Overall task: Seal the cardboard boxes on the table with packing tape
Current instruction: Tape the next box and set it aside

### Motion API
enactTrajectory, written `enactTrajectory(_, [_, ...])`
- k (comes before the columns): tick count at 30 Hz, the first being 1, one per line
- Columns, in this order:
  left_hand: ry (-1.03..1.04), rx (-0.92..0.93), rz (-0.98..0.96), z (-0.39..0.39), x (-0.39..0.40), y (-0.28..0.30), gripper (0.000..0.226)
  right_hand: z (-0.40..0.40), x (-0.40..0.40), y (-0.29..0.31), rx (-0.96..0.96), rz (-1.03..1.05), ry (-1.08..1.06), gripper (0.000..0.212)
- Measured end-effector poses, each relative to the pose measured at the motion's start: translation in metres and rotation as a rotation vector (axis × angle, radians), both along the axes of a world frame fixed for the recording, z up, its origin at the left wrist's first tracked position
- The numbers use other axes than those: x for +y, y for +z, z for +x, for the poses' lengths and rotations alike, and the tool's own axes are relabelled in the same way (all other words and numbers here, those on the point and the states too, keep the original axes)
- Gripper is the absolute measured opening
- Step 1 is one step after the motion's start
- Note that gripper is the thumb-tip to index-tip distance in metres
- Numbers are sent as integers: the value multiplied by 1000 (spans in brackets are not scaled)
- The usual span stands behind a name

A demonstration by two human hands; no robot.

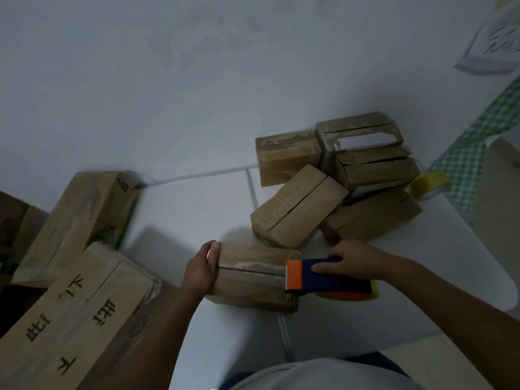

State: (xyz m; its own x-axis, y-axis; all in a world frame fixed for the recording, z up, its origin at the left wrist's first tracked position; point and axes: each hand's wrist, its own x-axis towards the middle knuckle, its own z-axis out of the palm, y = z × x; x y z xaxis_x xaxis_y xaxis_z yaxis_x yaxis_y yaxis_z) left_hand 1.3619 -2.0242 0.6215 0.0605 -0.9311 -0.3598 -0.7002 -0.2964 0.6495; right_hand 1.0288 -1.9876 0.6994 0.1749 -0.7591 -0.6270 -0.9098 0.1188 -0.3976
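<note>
A small cardboard box [253, 277] lies on the white table [197, 209] right in front of me, its top seam running left to right. My left hand [201, 270] grips the box's left end. My right hand [354, 258] holds a blue and orange tape dispenser [326, 277] with a yellow-cored roll. The dispenser's orange end sits on the right end of the box, over the seam.
Several small cardboard boxes [298, 205] are piled at the back right against the wall. Two long printed cartons [76, 313] lie at the left. A spare yellow tape roll [427, 182] and a green checked cloth [475, 136] are at the right.
</note>
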Motion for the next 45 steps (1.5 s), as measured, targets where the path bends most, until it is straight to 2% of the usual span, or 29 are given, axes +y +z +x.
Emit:
enactTrajectory(2, [-42,-147,-162,-4,2,6,46,-2,4,-2,-19,-26,-2,45])
enactTrajectory(5, [-284,-379,-446,-16,16,14,47,-2,9,-6,-28,-49,1,43])
enactTrajectory(9, [-548,-565,-346,-33,37,8,68,8,7,-9,-14,-96,20,58])
enactTrajectory(12, [-512,-665,-271,-20,17,6,72,29,3,-14,-30,-107,-2,66])
enactTrajectory(15, [-487,-747,-235,-5,-8,5,73,56,1,-20,-56,-174,-50,56])
enactTrajectory(24, [-432,-708,-170,-1,-11,1,74,65,-1,-32,-149,-167,-109,50])
enactTrajectory(29, [-411,-681,-171,-2,-11,4,71,43,3,-40,-121,-173,-88,62])
enactTrajectory(33, [-402,-674,-154,-5,-13,5,58,8,20,-49,-95,-101,-149,70])
enactTrajectory(36, [-393,-686,-198,-10,-10,11,56,9,26,-56,-125,-132,-178,66])
enactTrajectory(39, [-440,-605,-303,-27,3,21,59,14,29,-58,-129,-150,-181,60])
enactTrajectory(41, [-536,-554,-284,-44,18,18,60,14,31,-59,-132,-146,-190,61])
enactTrajectory(45, [-603,-650,-231,-56,34,6,58,12,35,-59,-142,-130,-187,59])
